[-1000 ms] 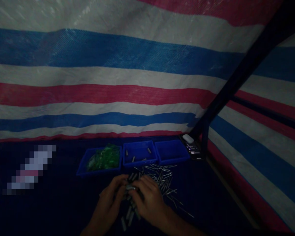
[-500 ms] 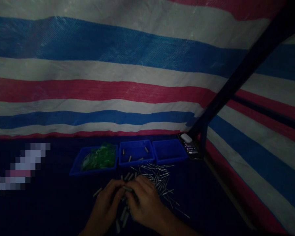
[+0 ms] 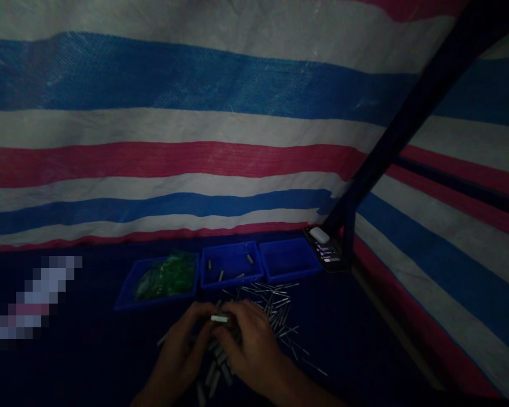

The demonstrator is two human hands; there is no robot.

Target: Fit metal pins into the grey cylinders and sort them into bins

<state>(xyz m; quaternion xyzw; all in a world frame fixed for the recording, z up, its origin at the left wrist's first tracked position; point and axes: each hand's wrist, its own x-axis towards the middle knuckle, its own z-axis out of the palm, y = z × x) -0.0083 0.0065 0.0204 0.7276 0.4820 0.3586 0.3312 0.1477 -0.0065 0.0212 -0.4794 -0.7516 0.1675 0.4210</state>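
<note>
Between the fingertips of both hands is a short, pale metallic cylinder [image 3: 219,319], lying crosswise. My left hand [image 3: 181,345] pinches its left end, and my right hand [image 3: 250,339] closes on its right end. More short grey cylinders [image 3: 212,377] lie loose on the dark blue surface below and between my hands, partly hidden by them. Thin silvery rods [image 3: 275,305] are scattered in a heap just beyond and to the right of my right hand. The dim light hides finer detail.
Beyond my hands stand three blue trays in a row: a left tray [image 3: 125,295] with green plastic film [image 3: 172,275], a middle tray [image 3: 233,265] with several short cylinders, and a right tray [image 3: 288,260]. A phone [image 3: 333,259] carries a white case [image 3: 319,235]. Striped sheeting [image 3: 173,161] hangs behind.
The cylinder between my fingers has turned slightly and now shows a brighter side. Both hands stay close together in nearly the same place. The view has shifted a little.
</note>
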